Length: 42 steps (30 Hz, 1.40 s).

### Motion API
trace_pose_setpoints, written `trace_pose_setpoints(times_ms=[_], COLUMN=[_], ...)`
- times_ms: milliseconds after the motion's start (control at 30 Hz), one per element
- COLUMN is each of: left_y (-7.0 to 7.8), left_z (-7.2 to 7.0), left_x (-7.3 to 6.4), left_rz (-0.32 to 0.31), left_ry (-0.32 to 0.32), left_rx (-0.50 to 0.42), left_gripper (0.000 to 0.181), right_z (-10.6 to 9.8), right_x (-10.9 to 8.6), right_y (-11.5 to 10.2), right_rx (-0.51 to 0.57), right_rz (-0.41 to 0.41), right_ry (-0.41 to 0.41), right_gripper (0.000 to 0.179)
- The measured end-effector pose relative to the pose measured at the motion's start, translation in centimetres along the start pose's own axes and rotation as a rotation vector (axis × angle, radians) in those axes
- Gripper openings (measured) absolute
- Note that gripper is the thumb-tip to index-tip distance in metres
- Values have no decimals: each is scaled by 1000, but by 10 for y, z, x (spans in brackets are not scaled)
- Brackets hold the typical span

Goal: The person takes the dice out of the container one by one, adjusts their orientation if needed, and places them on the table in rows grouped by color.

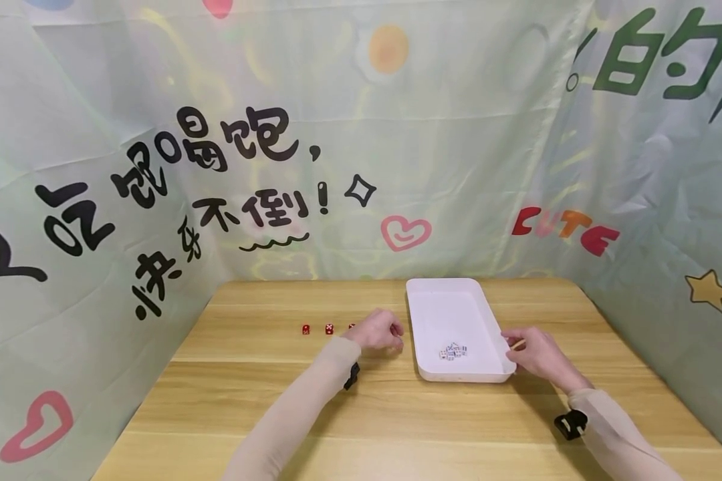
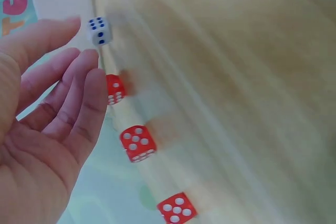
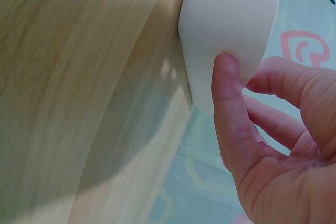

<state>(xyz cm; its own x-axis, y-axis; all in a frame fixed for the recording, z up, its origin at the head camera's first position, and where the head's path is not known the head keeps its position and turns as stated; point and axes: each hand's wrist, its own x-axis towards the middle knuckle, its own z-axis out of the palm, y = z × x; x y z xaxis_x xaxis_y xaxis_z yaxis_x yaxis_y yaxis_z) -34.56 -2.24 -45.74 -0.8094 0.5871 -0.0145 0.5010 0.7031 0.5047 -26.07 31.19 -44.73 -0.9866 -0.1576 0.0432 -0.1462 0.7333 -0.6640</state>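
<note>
My left hand (image 1: 380, 330) is over the table left of the white tray (image 1: 421, 321), its thumb and fingers apart. Just beyond those fingertips, in the left wrist view, is a white die (image 2: 98, 31) with blue pips; the hand hides it in the head view. A row of three red dice (image 2: 138, 144) with white pips lies beside the hand. My right hand (image 1: 538, 354) holds the tray's near right edge. In the right wrist view one fingertip (image 3: 227, 69) presses the outer wall while another digit meets the rim. Several white dice (image 1: 453, 351) sit together near the tray's front end.
The wooden table (image 1: 361, 427) carries the tray right of its middle. Printed cloth (image 1: 457, 167) hangs behind the table and along both sides. Each wrist wears a black strap (image 1: 570, 425).
</note>
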Motion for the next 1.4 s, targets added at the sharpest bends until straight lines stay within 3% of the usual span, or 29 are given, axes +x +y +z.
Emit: trace_pose_setpoints(times_ms=[233,367,567,800,1000,1133,1400], left_y=[9,19,36,55,64,68,72], left_z=[-11,-14,-9,-2,9,16,23], left_x=[9,15,21,27,31,34,31], left_rz=[94,144,177,188,201,188,53], left_ry=[110,137,116,85,53,20,-71], left_rx=[57,79,115,93,139,184,248], left_gripper=[9,10,9,9,14,20,34], right_z=[0,0,1,1,0,0,0], right_x=[1,1,1,-1,0,-1,0], right_y=[1,1,1,1,0,0,0], right_rx=[8,5,0,2,3,9,10], right_rz=[-20,-27,-22,-16,-14,-8,-8], right_ry=[-2,5,1,-4,-2,1,3], right_gripper=[44,44,44,44,44,44,44])
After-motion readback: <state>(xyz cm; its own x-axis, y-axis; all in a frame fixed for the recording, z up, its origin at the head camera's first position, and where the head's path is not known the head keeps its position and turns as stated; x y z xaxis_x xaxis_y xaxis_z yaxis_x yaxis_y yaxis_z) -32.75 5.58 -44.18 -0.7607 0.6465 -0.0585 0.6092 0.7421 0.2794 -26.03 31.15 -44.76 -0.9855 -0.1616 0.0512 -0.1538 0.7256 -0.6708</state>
